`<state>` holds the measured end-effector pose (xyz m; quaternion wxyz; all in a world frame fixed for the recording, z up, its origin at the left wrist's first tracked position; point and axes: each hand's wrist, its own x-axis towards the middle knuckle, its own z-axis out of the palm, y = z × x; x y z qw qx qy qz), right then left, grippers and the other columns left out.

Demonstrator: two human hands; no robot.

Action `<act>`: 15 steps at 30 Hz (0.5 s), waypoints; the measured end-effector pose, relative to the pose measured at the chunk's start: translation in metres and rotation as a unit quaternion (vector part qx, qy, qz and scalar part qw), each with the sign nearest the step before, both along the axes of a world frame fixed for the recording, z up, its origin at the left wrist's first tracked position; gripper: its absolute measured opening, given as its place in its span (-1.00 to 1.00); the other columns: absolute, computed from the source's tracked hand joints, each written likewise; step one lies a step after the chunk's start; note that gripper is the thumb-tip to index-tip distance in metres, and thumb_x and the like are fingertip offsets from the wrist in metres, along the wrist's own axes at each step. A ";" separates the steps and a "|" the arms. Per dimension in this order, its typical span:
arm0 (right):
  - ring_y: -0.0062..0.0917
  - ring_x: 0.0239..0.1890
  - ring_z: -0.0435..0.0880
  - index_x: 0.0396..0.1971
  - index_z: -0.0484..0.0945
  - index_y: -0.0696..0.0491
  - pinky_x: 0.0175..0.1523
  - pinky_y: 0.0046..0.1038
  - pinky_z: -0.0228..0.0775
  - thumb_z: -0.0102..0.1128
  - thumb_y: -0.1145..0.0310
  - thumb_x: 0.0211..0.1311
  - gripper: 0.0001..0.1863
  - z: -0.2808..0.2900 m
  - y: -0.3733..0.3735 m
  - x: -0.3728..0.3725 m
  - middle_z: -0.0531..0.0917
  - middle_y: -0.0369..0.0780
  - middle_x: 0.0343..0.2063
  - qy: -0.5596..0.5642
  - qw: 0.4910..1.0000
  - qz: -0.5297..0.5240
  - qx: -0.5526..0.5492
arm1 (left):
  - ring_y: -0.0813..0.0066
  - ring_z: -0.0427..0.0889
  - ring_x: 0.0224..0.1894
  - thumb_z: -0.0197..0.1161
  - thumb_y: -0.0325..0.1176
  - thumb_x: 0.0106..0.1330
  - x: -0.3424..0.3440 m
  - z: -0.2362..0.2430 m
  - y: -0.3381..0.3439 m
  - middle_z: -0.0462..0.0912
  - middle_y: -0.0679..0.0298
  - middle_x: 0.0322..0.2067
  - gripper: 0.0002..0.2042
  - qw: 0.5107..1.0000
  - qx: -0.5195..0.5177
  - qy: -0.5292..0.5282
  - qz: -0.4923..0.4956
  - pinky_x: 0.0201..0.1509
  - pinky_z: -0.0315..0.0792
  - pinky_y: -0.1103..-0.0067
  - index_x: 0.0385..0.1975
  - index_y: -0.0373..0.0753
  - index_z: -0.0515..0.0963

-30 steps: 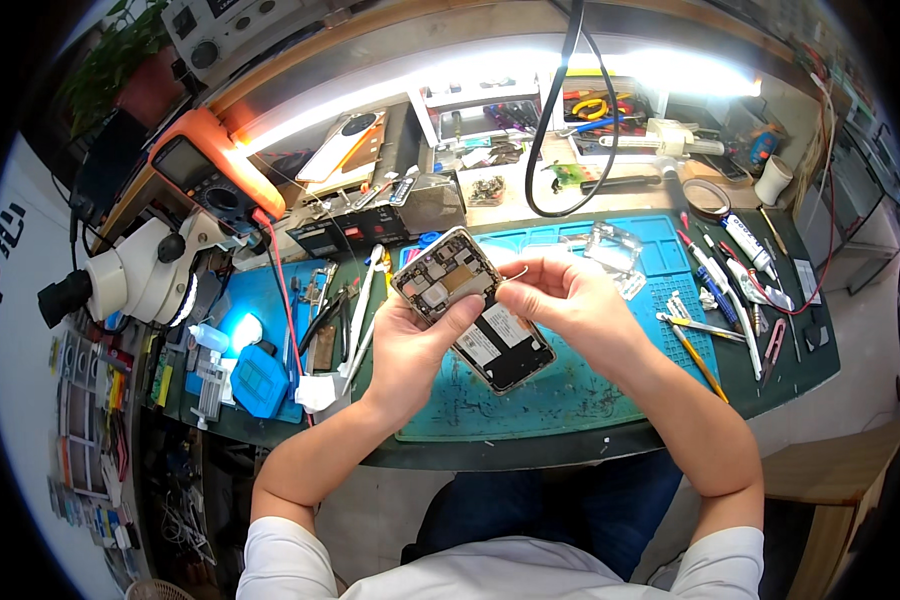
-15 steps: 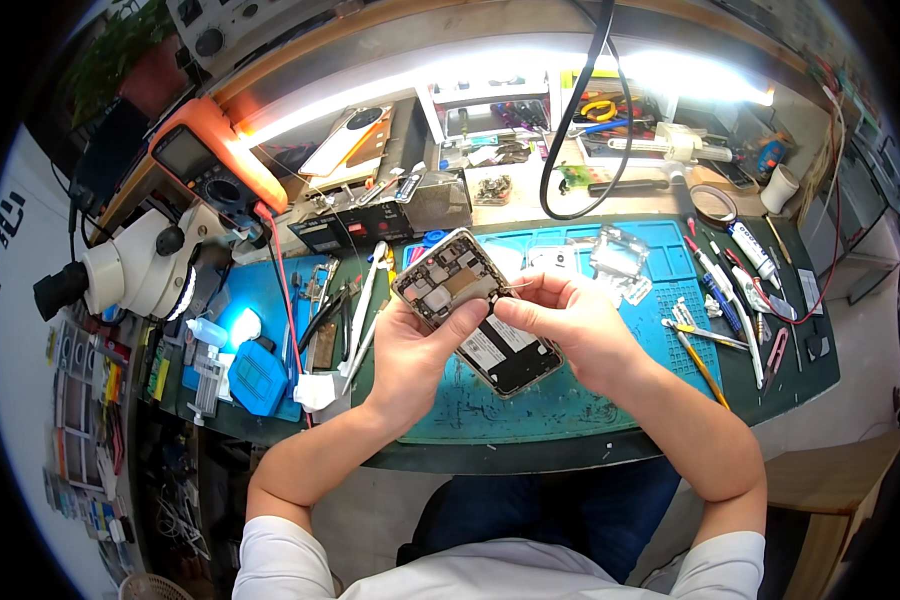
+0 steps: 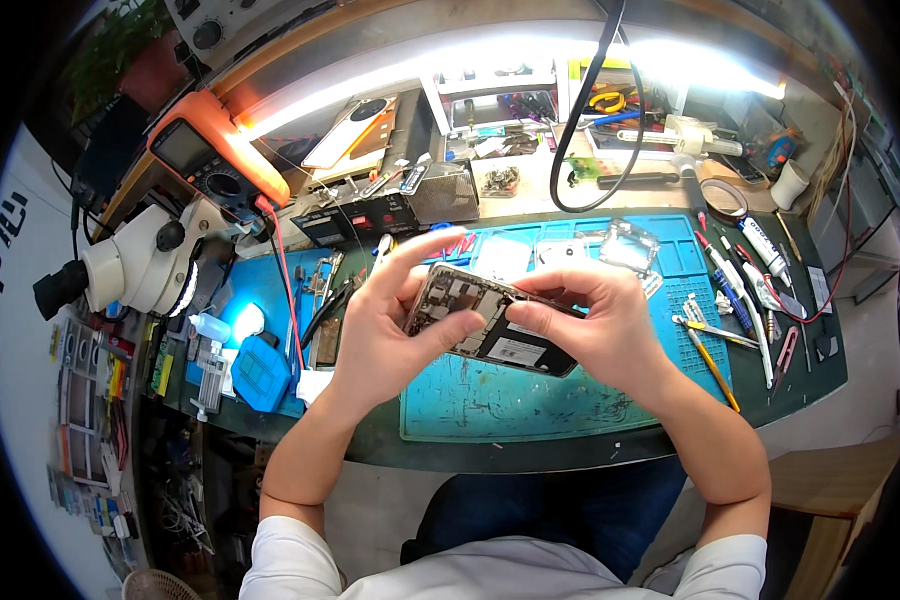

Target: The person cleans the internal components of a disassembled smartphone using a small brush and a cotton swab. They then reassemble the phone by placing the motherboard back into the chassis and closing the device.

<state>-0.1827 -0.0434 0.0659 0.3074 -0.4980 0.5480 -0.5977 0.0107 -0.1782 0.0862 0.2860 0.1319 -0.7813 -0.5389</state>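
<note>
An opened smartphone (image 3: 515, 345), its circuit board and black battery exposed, is held tilted above the blue work mat (image 3: 470, 410). My left hand (image 3: 385, 325) grips its board end, the thumb lying over the board and the index finger raised off the edge. Round the battery side closes my right hand (image 3: 600, 320), with its thumb pressed near where the board meets the battery. The fingers behind the phone are mostly hidden. Beyond the phone, clear plastic pieces (image 3: 630, 245) lie on the mat.
On the left stand a white microscope (image 3: 135, 265), an orange multimeter (image 3: 220, 155) and a blue box (image 3: 260, 372). Pens, a yellow pencil (image 3: 712, 370) and tweezers lie at the right. A black cable loop (image 3: 560, 150) hangs above the back of the bench.
The phone has been tipped flatter and turned so its battery end points more to the right. My left index finger has lifted away from it.
</note>
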 end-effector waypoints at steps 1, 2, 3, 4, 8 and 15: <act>-0.74 -0.34 0.71 -0.14 0.79 0.16 -0.24 -0.58 0.59 0.48 0.38 0.26 -0.77 0.002 0.001 0.001 0.81 -0.25 -0.35 0.035 0.999 -0.013 -0.001 | 0.58 0.73 -0.07 0.51 -0.57 0.22 0.000 0.001 0.003 0.73 0.18 -0.06 -0.31 1.000 -0.010 -0.008 0.010 0.00 0.62 0.61 0.37 -0.27 0.36; -0.73 -0.36 0.71 -0.13 0.79 0.15 -0.25 -0.58 0.58 0.48 0.39 0.26 -0.77 0.001 0.001 0.001 0.80 -0.25 -0.37 0.048 0.999 -0.009 -0.008 | 0.59 0.72 -0.07 0.53 -0.56 0.20 -0.002 0.003 0.009 0.73 0.20 -0.07 -0.34 1.000 -0.019 -0.016 0.019 0.00 0.61 0.62 0.32 -0.27 0.41; -0.72 -0.37 0.70 -0.13 0.79 0.14 -0.26 -0.58 0.58 0.48 0.39 0.25 -0.77 -0.001 0.000 0.001 0.80 -0.25 -0.39 0.061 0.998 -0.004 -0.015 | 0.61 0.72 -0.07 0.54 -0.55 0.19 -0.003 0.003 0.013 0.72 0.22 -0.08 -0.38 0.999 -0.028 -0.023 0.028 -0.01 0.60 0.64 0.27 -0.27 0.46; -0.71 -0.39 0.70 -0.13 0.79 0.13 -0.27 -0.57 0.58 0.49 0.40 0.24 -0.77 -0.002 0.000 0.002 0.80 -0.25 -0.42 0.074 0.997 0.000 -0.022 | 0.62 0.72 -0.07 0.55 -0.52 0.19 -0.003 0.000 0.012 0.72 0.25 -0.09 -0.42 0.998 -0.048 -0.028 0.036 -0.02 0.60 0.64 0.22 -0.27 0.48; -0.65 -0.45 0.69 -0.17 0.79 0.11 -0.32 -0.53 0.53 0.48 0.36 0.24 -0.79 -0.006 -0.001 0.002 0.78 -0.20 -0.44 0.088 0.996 -0.006 -0.022 | 0.69 0.70 -0.13 0.56 -0.44 0.22 -0.003 -0.008 0.008 0.71 0.31 -0.16 -0.61 0.995 -0.072 -0.035 0.057 -0.06 0.60 0.65 0.00 -0.26 0.55; -0.66 -0.44 0.68 -0.18 0.79 0.13 -0.30 -0.55 0.54 0.48 0.39 0.25 -0.81 -0.005 -0.002 0.002 0.76 -0.22 -0.45 0.099 0.995 -0.001 -0.028 | 0.74 0.68 -0.23 0.53 -0.47 0.25 -0.002 -0.010 0.012 0.71 0.33 -0.24 -0.66 0.997 -0.032 -0.035 0.064 -0.19 0.57 0.71 -0.05 -0.27 0.54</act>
